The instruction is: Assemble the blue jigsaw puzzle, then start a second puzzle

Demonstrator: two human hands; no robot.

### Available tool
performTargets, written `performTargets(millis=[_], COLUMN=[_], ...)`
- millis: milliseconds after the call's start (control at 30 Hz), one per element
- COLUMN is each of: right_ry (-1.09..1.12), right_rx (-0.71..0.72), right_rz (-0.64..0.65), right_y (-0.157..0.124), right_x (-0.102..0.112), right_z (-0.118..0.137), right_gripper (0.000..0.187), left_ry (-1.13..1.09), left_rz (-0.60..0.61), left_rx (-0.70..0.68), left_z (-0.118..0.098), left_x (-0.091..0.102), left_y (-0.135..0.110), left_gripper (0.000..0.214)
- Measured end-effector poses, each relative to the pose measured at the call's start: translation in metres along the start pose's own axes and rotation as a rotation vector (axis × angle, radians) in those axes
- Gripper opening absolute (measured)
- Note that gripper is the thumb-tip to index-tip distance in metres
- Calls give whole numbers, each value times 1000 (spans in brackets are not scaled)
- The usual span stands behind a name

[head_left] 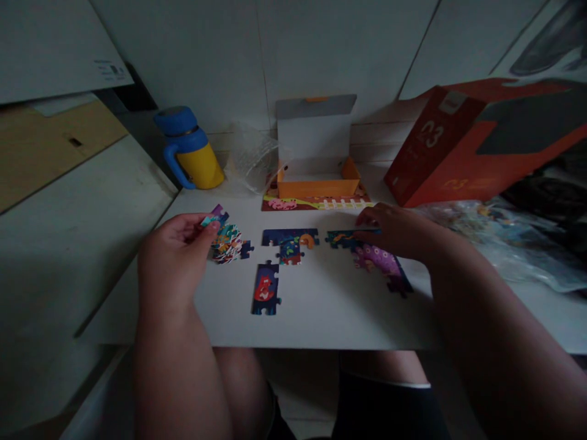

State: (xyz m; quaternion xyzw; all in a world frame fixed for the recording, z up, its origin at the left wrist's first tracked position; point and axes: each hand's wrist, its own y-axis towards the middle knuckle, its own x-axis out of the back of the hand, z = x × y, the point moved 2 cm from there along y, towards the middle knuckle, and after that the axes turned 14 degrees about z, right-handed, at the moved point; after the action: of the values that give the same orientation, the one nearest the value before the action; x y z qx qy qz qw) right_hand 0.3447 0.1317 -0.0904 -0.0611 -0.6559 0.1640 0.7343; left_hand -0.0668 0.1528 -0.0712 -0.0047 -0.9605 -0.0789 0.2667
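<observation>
My left hand pinches a bunch of jigsaw pieces between thumb and fingers at the left of the table. The bunch is uneven, with white edges and coloured faces showing. My right hand hovers over or rests on the upper edge of a joined section of jigsaw, purple and dark blue; its thumb and forefinger are apart, and the other fingers are partly hidden. Between the hands lie a joined dark blue section with an orange curl and a separate piece with a red animal.
An opened orange box stands on a picture sheet at the back. Beside it are crumpled clear plastic and a blue and yellow flask. A large orange-red carton and a plastic bag occupy the right side.
</observation>
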Motion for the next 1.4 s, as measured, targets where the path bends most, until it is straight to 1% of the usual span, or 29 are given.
performTargets(millis=[67,100,167,200,233,300,333,367,400,500,567,633,733,800,867,933,1000,1067,1100,1200,1300,1400], right_ry=[65,112,229,292,349,430,483,562,674,1024,1156,1226,1269,1272,1263,1231,1230,1231,1228,1195,1144,1011], right_rx=[51,76,113,125,138,189,219,237,234,229,231,222,164,71,-70,-219,-286,-324,-334,-334,-346,-390], right_rz=[-99,-155,-246,-268,-273,-229,-195,-159,-148,-271,-364,-417,-397,-369,-358,-317,-299,-293,-277,-201,-185,-162], right_y=[-1,-2,-9,-15,-22,-41,-51,-62,-72,-95,-103,-108,-116,-125,-137,-149,-157,-162,-163,-162,-160,-159], right_x=[5,9,16,20,22,21,18,14,8,-13,-25,-35,-50,-62,-77,-93,-105,-111,-113,-109,-101,-94], right_z=[4,8,17,23,29,41,47,52,56,67,72,75,71,60,43,25,11,4,3,8,15,19], right_gripper=[31,29,29,31,35,44,47,47,47,42,38,36,33,35,39,45,50,49,47,39,34,30], left_ry=[-176,-248,-369,-434,-500,-616,-658,-686,-700,-648,-565,-469,-324,-245,-153,-40,57,140,181,288,383,440], left_rz=[-24,-2,148,229,346,538,614,663,697,771,820,857,916,922,836,683,550,475,454,445,463,489], left_rx=[-35,-40,-29,-28,-21,-15,-5,0,3,-22,-72,-130,-216,-247,-247,-244,-265,-271,-258,-222,-226,-230], left_z=[-14,-22,-40,-49,-57,-71,-76,-79,-81,-82,-83,-85,-89,-90,-87,-81,-72,-63,-59,-52,-53,-56], left_x=[-11,-20,-42,-55,-69,-94,-105,-115,-124,-146,-156,-163,-165,-161,-150,-136,-120,-107,-102,-93,-89,-87], left_y=[-5,-8,-16,-21,-26,-37,-42,-47,-51,-60,-67,-73,-80,-79,-71,-58,-45,-34,-30,-25,-25,-26], left_gripper=[34,34,35,34,34,32,31,30,29,26,22,17,12,19,24,22,16,17,18,17,14,15])
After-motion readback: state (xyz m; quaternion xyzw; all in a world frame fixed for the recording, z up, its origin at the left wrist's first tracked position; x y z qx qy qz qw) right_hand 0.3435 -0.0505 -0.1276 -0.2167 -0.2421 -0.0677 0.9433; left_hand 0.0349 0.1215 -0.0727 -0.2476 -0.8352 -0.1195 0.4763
